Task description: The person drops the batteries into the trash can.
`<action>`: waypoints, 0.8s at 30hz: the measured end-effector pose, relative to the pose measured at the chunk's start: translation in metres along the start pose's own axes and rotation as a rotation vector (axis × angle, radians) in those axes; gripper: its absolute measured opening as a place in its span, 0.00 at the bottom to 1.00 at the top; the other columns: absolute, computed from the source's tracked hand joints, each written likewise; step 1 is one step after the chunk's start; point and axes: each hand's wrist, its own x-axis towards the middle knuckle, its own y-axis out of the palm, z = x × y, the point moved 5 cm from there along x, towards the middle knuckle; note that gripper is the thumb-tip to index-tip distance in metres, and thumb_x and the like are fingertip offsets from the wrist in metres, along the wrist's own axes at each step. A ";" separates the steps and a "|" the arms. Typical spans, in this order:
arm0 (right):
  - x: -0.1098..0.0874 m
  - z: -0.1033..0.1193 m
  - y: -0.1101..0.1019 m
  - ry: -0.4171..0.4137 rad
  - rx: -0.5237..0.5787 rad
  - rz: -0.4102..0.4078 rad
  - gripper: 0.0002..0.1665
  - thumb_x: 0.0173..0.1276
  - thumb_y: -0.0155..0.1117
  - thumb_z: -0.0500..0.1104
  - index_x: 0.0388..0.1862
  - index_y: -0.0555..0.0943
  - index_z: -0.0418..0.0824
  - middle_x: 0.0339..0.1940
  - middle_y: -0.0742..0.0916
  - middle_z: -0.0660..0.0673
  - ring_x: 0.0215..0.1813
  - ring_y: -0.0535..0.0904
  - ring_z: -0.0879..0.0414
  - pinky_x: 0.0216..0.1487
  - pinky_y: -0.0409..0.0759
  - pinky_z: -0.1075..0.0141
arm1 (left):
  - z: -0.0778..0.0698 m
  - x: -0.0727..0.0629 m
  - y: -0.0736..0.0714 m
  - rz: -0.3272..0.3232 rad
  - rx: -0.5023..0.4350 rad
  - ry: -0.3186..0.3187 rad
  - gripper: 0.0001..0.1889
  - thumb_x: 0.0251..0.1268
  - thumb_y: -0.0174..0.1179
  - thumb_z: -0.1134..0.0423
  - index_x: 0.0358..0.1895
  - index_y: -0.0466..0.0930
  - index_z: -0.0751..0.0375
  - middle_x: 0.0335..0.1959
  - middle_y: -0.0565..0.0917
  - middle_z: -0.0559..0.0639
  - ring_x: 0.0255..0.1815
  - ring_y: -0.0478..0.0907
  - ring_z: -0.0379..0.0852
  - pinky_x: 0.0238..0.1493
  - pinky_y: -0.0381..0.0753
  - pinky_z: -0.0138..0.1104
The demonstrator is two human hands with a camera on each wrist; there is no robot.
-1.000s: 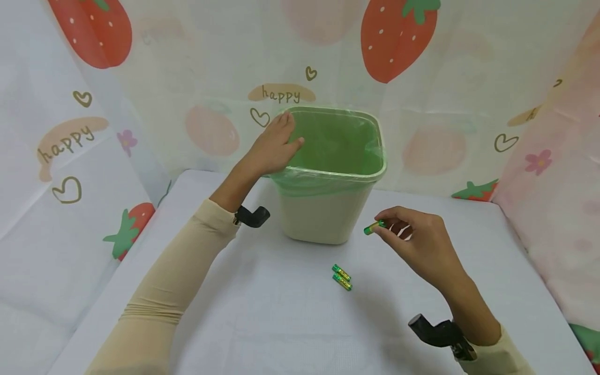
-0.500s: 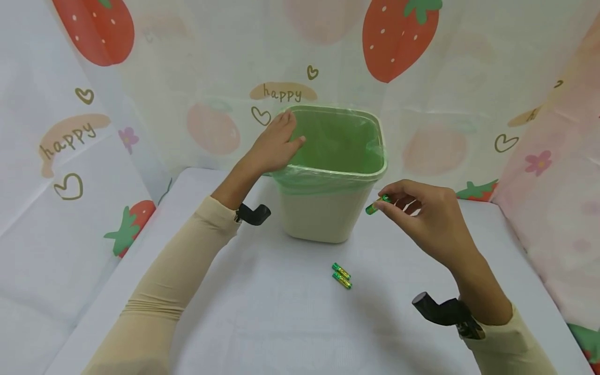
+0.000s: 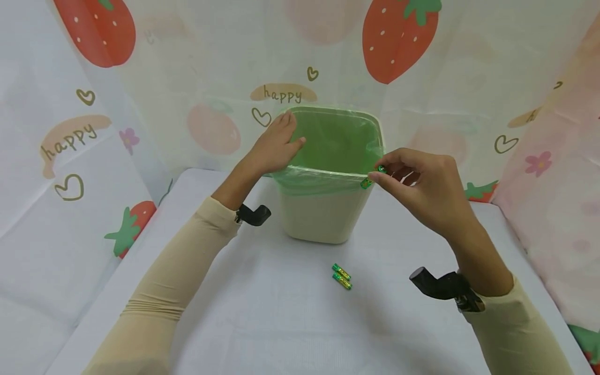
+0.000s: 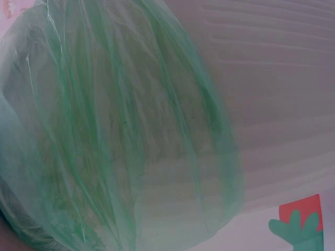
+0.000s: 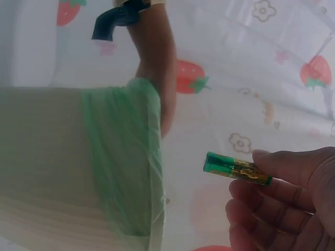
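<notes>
A cream trash bin [image 3: 319,219] with a green plastic liner [image 3: 323,185] folded over its rim stands upright on the table. My left hand [image 3: 276,143] rests on the bin's left rim, fingers extended and thumb over the opening. The left wrist view shows the liner [image 4: 136,136] bunched on the bin's outside but none of that hand's fingers. Between thumb and fingertips, my right hand [image 3: 424,192] pinches a green-and-gold battery [image 5: 230,167] beside the bin's front right corner, at about rim height in the head view. Two matching batteries [image 3: 342,276] lie side by side in front of the bin.
The bin stands near the back of a table with a white cloth [image 3: 281,312]. Behind it hangs a strawberry-print curtain [image 3: 225,57], with more printed cloth on both sides. Each wrist carries a black camera mount [image 3: 440,285].
My right hand has lifted the battery from low beside the bin up to the rim's front right corner. The left hand, the bin and the two lying batteries have stayed put.
</notes>
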 end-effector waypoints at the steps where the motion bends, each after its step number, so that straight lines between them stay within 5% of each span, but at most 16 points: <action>1: 0.003 0.000 0.000 0.000 0.002 -0.002 0.06 0.61 0.78 0.36 0.37 0.90 0.41 0.28 0.88 0.52 0.29 0.80 0.65 0.32 0.79 0.77 | 0.000 0.000 0.000 0.000 0.001 0.001 0.38 0.85 0.37 0.50 0.80 0.34 0.72 0.83 0.34 0.63 0.84 0.30 0.55 0.81 0.33 0.40; 24: 0.049 -0.033 0.020 0.091 -0.055 0.056 0.07 0.66 0.74 0.40 0.41 0.90 0.39 0.28 0.88 0.46 0.29 0.81 0.63 0.34 0.74 0.73 | -0.001 -0.001 -0.001 0.000 0.004 -0.002 0.37 0.85 0.37 0.51 0.80 0.34 0.73 0.83 0.35 0.64 0.84 0.31 0.57 0.81 0.34 0.41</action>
